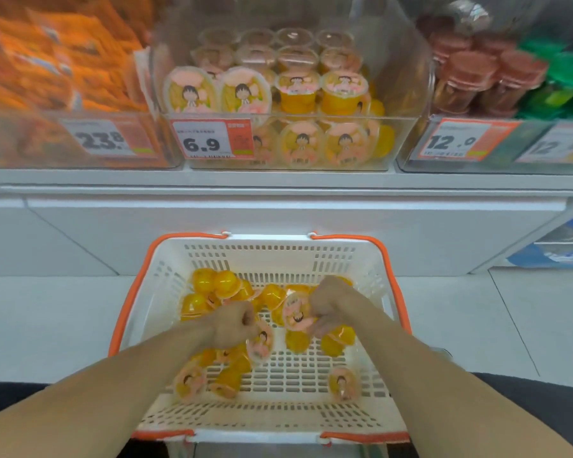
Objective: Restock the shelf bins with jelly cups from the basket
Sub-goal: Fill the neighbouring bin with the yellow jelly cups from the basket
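Inside basket [371, 259] walls, both hands [235, 325] low.

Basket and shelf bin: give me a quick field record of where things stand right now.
left hand: in the basket, gripping a jelly cup
right hand: in the basket, gripping another cup
basket: white with orange handles, loose yellow cups across its floor
target bin: clear, tagged 6.9, partly stocked with matching cups
side bins: orange packets left, red and green cups right
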Demonstrator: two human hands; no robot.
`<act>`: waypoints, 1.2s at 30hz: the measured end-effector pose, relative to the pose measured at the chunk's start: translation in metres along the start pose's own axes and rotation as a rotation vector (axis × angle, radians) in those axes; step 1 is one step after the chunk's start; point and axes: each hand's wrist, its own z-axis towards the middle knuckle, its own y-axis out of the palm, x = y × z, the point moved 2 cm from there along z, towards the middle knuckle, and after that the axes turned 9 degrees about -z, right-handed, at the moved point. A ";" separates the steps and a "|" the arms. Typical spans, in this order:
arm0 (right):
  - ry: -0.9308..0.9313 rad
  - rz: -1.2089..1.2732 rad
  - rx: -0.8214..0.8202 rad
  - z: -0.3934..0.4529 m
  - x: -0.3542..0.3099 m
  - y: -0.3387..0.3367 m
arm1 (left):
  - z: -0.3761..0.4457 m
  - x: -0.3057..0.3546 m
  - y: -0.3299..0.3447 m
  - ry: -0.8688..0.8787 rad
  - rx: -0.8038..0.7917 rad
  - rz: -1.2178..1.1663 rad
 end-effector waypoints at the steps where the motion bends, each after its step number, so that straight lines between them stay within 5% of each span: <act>1: -0.049 -0.023 0.003 -0.014 -0.015 -0.020 | -0.008 0.014 -0.020 0.045 0.061 -0.027; 7: -0.360 -0.009 0.006 -0.114 -0.092 -0.130 | -0.079 0.103 -0.127 0.256 0.208 -0.375; 12: -0.603 0.196 0.040 -0.167 -0.111 -0.166 | -0.124 0.148 -0.155 0.314 0.137 -0.803; 18: -0.742 0.285 0.193 -0.171 -0.116 -0.147 | -0.135 0.164 -0.141 0.466 0.022 -0.613; 24: -0.837 0.518 0.414 -0.155 -0.114 -0.148 | -0.115 0.162 -0.131 0.487 0.164 -0.733; 28: -0.810 0.479 0.396 -0.143 -0.109 -0.146 | -0.111 0.164 -0.134 0.489 0.270 -0.788; 36: -0.893 0.210 1.157 -0.134 -0.119 -0.197 | -0.103 0.165 -0.137 0.317 0.342 -0.972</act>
